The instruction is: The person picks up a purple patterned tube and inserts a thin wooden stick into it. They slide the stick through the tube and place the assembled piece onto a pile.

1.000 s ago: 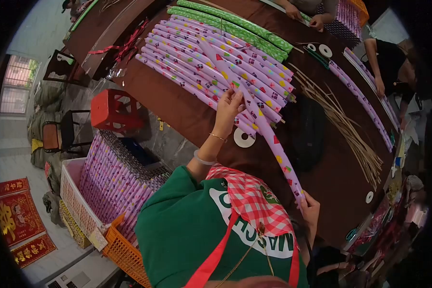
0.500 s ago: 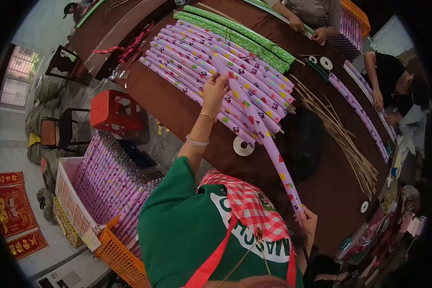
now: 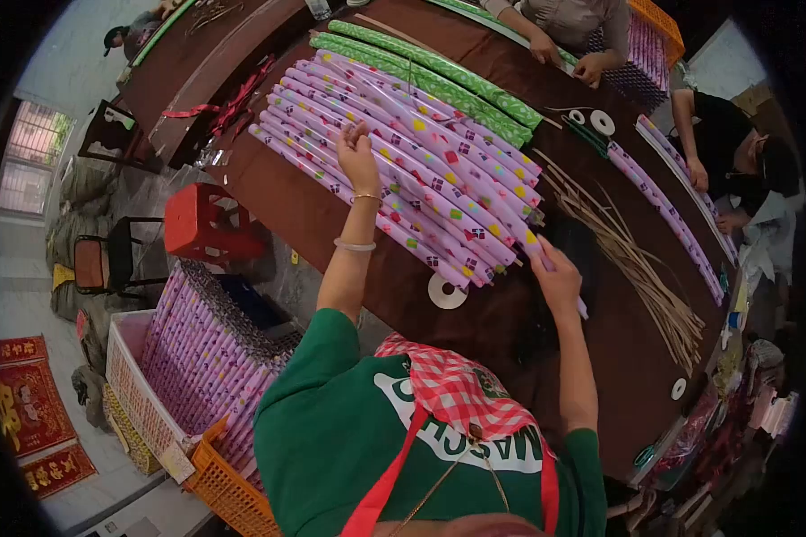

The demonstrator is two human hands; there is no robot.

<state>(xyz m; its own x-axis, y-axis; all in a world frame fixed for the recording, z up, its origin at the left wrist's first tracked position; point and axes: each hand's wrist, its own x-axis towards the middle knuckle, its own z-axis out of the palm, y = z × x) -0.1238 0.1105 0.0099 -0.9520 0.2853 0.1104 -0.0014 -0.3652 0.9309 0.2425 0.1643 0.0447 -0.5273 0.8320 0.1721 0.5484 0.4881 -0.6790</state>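
A pile of long pink paper-wrapped rolls (image 3: 448,179) with coloured squares lies across the brown table (image 3: 331,219). One pink roll (image 3: 475,192) rests slantwise on top of the pile. My left hand (image 3: 358,157) grips it near its far part, over the left side of the pile. My right hand (image 3: 557,276) is closed on its near end, which sticks out past the pile's right edge. I wear a green top and a red checked apron.
Green rolls (image 3: 439,72) lie behind the pile. A white tape ring (image 3: 445,291), a black bag (image 3: 575,255) and bamboo strips (image 3: 640,259) sit nearby. Left of the table stand a red stool (image 3: 208,219) and a basket of pink rolls (image 3: 197,358). Other people's hands (image 3: 591,67) work at the far side.
The roll, held out over the table's near part before, has been slid away and laid onto the pile. My left hand moved further left along it; my right hand came up to the pile's edge.
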